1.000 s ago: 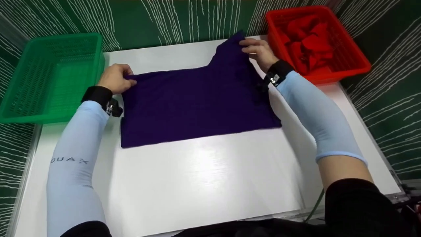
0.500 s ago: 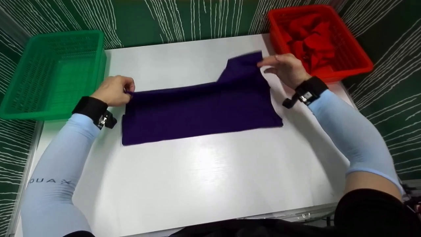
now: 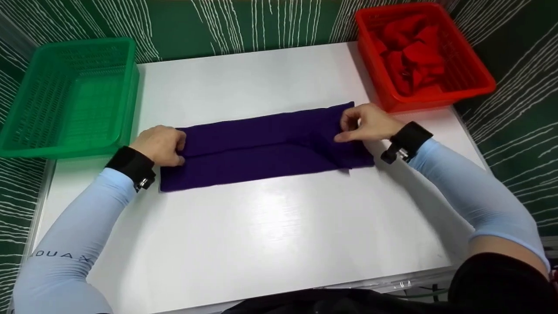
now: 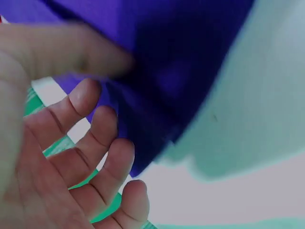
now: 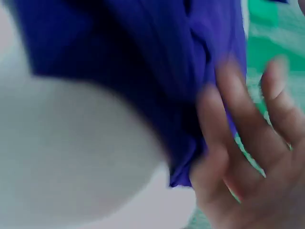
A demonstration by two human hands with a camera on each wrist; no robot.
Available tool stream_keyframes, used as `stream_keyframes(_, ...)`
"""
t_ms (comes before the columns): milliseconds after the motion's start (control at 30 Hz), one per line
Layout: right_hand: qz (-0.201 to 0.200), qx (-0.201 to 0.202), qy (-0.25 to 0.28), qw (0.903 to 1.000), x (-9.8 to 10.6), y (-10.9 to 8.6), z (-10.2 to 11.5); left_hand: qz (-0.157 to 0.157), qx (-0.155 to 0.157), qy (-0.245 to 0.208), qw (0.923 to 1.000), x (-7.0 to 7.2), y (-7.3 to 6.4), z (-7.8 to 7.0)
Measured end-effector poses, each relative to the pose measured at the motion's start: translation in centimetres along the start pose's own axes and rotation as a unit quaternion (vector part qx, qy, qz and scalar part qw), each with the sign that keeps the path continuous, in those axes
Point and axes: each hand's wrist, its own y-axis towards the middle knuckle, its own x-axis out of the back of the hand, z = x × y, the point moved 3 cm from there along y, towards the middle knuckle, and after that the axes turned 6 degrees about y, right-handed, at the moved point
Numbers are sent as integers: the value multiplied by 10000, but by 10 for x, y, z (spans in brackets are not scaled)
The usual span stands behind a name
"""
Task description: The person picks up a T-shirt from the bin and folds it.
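Note:
A dark purple shirt (image 3: 244, 150) lies folded into a long strip across the white table, its upper layer turned toward the person. At its left end is my left hand (image 3: 159, 145); in the left wrist view its thumb (image 4: 102, 55) lies over the cloth, apart from the loosely bent fingers. My right hand (image 3: 368, 122) is at the right end, thumb and forefinger parted against the fabric. A small corner hangs past the near edge there. The right wrist view is blurred, with the fingers (image 5: 214, 117) beside bunched purple cloth.
On the left stands a green plastic basket (image 3: 126, 96) with perforated sides. A red basket (image 3: 473, 65) at the back right holds crumpled red cloth (image 3: 420, 56). Green walls with white streaks border the white table (image 3: 261, 240) at the back and sides.
Both hands have come toward the person, bringing the shirt's far edge and its raised sleeve part down over the near half. The cloth is now a narrower strip.

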Motion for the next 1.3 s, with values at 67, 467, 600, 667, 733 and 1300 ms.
stream_keyframes(67,-306,220,-980,9945,-12,1,16,-7,-44,-58,10000,-2,3,-5)
stream_keyframes(467,611,1092,-2032,9711,-72,4,61,-423,-211,226,9986,-10,8,-20)
stream_keyframes(600,529,1153,-2077,9699,-65,19,72,-604,-44,310,9977,-5,11,-58)
stream_keyframes(667,415,1260,-2309,9639,-66,33,81,-654,-118,300,9973,-4,21,-89)
stream_keyframes(733,435,1269,-2544,9578,-74,51,88,-545,-237,183,9981,-7,37,-121)
stream_keyframes(1300,1813,102,-1972,9634,-124,99,68,751,666,-689,9926,-53,78,-157)
